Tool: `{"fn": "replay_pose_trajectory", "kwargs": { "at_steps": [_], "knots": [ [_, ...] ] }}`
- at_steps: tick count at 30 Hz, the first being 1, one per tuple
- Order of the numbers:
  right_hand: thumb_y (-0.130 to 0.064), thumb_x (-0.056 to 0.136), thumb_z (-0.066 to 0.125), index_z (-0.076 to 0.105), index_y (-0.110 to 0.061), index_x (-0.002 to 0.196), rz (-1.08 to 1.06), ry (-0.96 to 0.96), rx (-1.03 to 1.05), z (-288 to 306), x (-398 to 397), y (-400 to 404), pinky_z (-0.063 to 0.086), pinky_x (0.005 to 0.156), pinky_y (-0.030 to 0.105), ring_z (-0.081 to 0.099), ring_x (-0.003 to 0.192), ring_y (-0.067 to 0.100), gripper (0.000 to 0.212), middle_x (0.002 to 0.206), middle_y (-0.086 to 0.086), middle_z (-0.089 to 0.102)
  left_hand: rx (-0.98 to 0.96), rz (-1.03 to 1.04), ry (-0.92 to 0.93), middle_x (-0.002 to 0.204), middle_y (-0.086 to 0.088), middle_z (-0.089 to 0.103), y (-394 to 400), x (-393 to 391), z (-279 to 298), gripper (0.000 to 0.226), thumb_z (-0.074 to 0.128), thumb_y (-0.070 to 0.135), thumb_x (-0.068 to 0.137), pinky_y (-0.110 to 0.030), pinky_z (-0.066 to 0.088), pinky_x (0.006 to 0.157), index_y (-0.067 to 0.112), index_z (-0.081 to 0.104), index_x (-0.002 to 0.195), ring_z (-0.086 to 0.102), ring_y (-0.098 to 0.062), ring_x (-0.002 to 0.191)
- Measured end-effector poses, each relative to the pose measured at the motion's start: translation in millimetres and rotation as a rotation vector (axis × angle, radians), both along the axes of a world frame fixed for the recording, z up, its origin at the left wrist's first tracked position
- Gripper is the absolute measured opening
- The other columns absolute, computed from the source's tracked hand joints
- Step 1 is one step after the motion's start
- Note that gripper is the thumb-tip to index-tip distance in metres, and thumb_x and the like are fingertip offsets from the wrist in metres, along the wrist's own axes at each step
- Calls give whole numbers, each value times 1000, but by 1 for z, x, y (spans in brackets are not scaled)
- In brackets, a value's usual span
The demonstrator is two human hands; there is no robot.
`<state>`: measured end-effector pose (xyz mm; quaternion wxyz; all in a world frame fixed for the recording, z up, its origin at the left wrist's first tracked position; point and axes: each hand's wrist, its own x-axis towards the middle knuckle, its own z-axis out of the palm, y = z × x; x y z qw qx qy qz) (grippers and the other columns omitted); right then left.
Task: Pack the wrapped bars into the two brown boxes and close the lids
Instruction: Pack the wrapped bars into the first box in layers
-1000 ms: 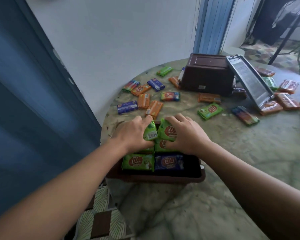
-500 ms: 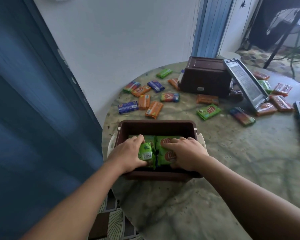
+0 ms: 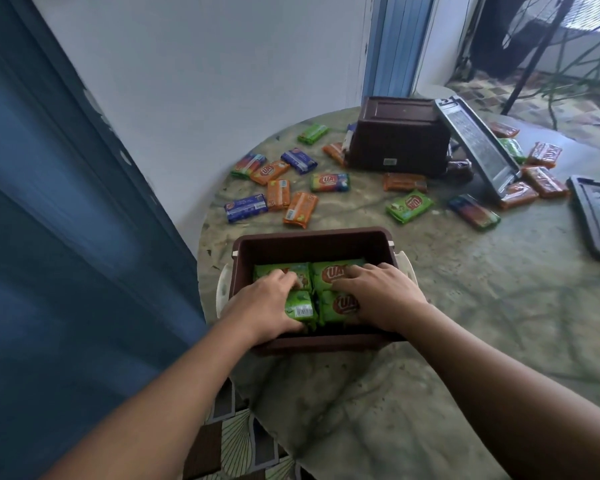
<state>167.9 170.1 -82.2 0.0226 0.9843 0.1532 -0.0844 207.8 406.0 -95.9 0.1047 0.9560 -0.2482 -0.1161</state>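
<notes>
A round bench [image 3: 465, 341] with a mottled green, marble-like top fills the centre and right of the frame. At lower centre sits an open rectangular brown plastic box [image 3: 309, 239] with smooth walls and pale side latches, holding glossy green wrapped bars [image 3: 336, 271] laid flat in rows. At upper centre-right a second brown plastic box [image 3: 395, 147] lies on its side, and a dark ribbed lid [image 3: 478, 147] leans tilted against its right side. Another dark, grid-patterned lid [image 3: 596, 220] lies flat at the right edge. Loose crinkly bars in orange, blue and green wrappers [image 3: 300, 209] lie scattered across the bench above the near box and under the leaning lid. Inside the near box, the left hand [image 3: 264, 306] curls its fingers round a green bar with a barcode label [image 3: 300, 308], gripping it at the box's near left. The right hand [image 3: 378, 296] lies with its fingers spread nearly straight, pressing down on the green bars at right.
</notes>
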Motion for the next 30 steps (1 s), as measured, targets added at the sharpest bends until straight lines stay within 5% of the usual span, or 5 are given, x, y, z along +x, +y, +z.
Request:
{"fn": "replay_pose_trajectory", "kwargs": {
  "at_steps": [3, 13, 20, 24, 30],
  "knots": [
    [-60, 87, 66, 47, -43, 147, -14, 7, 7, 2, -1, 0, 43, 102, 39, 56, 126, 20, 65, 145, -6, 53, -12, -2, 0, 112, 16, 49, -1, 0, 1, 58, 80, 59, 71, -36, 45, 72, 39, 41, 108, 61, -17, 99],
    [-72, 82, 64, 49, -41, 146, -58, 9, 48, 3, -1, 0, 43, 100, 39, 57, 122, 20, 73, 132, -7, 58, -198, -56, -40, 114, 6, 69, 4, 0, -3, 38, 39, 62, 103, -42, 54, 80, 34, 60, 118, 66, -20, 102],
    [-74, 77, 67, 53, -42, 142, -63, 21, 51, 4, 3, 0, 45, 96, 40, 59, 116, 19, 74, 124, -9, 59, -98, -38, 267, 99, 6, 67, 6, 18, 15, 38, 40, 58, 105, -42, 55, 85, 28, 63, 101, 63, -14, 91],
    [-73, 78, 67, 54, -42, 142, -61, 33, 52, 3, 4, 0, 45, 96, 40, 59, 115, 19, 72, 126, -9, 60, 35, -101, 315, 115, 3, 65, -2, 24, 17, 37, 46, 54, 105, -32, 50, 81, 27, 64, 122, 59, -13, 97],
    [-77, 72, 68, 52, -43, 143, -58, 18, 38, 3, 5, -1, 44, 95, 39, 59, 114, 18, 80, 128, -8, 57, 93, -207, -20, 133, 2, 48, 7, 19, 5, 68, 64, 61, 91, -38, 45, 103, 31, 42, 147, 48, -20, 125]
  ]
}}
